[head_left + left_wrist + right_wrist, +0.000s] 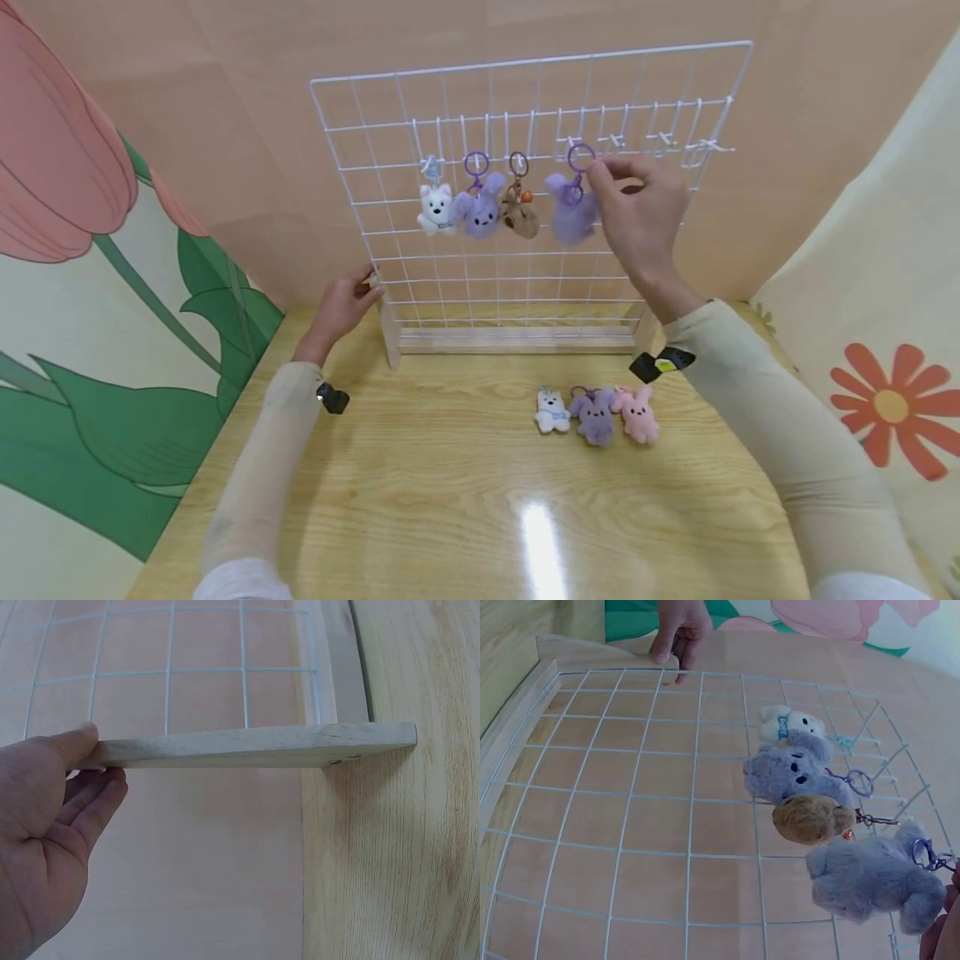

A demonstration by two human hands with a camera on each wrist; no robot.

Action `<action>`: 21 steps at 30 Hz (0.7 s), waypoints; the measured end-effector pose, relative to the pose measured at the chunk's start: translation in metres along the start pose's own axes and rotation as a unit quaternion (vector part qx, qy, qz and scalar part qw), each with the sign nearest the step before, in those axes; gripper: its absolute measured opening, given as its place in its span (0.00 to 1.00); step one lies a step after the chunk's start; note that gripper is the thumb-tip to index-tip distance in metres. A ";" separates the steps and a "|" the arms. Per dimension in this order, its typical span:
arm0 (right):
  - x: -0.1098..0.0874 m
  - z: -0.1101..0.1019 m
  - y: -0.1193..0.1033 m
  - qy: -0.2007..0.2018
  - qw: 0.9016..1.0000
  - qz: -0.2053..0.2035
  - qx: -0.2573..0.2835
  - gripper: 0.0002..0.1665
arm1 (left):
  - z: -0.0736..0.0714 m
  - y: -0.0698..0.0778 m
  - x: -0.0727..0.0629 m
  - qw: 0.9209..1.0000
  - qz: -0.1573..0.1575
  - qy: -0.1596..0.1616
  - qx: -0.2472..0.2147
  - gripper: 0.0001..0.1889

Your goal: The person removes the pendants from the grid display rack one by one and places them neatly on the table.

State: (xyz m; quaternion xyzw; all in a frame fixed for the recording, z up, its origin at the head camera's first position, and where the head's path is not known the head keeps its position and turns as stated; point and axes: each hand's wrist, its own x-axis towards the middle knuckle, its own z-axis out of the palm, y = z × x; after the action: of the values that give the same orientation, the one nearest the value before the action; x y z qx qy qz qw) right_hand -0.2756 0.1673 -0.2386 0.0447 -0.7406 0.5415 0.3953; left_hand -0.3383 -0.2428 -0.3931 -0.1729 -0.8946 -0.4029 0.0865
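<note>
In the head view my left hand [347, 307] pinches the wooden side leg [262, 746] of a white wire display rack, thumb above and fingers below in the left wrist view. My right hand [647, 217] holds a purple plush keychain [572, 218] by its purple ring, up at the row of hooks. This plush faces away from me; whether its ring is on a hook, I cannot tell. Left of it hang a brown plush keychain [520, 215], a purple long-eared one [480, 212] and a white dog one [436, 208].
On the table before the rack lie a white plush keychain [552, 412], a purple one [596, 418] and a pink rabbit one [639, 415]. Several white hooks [662, 142] stick out right of the hanging plushes. A wooden base bar [517, 340] runs along the rack's bottom.
</note>
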 end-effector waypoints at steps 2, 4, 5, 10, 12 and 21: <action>0.000 0.000 0.000 0.000 1.000 -0.006 0.000 0.11 | 0.000 0.000 0.000 1.000 -0.001 -0.001 -0.002 0.29; -0.001 0.000 0.000 -0.001 1.000 -0.012 0.004 0.10 | 0.000 0.000 0.000 1.000 -0.003 -0.002 -0.004 0.29; -0.002 0.000 0.000 -0.002 1.000 -0.016 0.007 0.10 | 0.000 0.000 0.000 1.000 -0.004 -0.002 -0.003 0.29; -0.007 -0.002 0.000 -0.008 0.999 -0.026 0.017 0.10 | 0.000 0.001 0.000 1.000 -0.007 -0.002 -0.001 0.29; -0.009 -0.003 0.000 -0.009 0.999 -0.026 0.017 0.10 | 0.000 0.001 0.000 1.000 -0.005 -0.001 -0.001 0.29; -0.026 -0.010 0.004 -0.044 0.999 -0.023 -0.007 0.11 | 0.000 0.002 -0.001 1.000 -0.002 -0.001 -0.002 0.29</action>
State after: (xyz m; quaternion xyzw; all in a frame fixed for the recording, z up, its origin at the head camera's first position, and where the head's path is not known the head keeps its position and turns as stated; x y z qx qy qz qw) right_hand -0.2542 0.1683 -0.2568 0.0832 -0.7597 0.5248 0.3749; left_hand -0.3370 -0.2423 -0.3921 -0.1710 -0.8945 -0.4044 0.0848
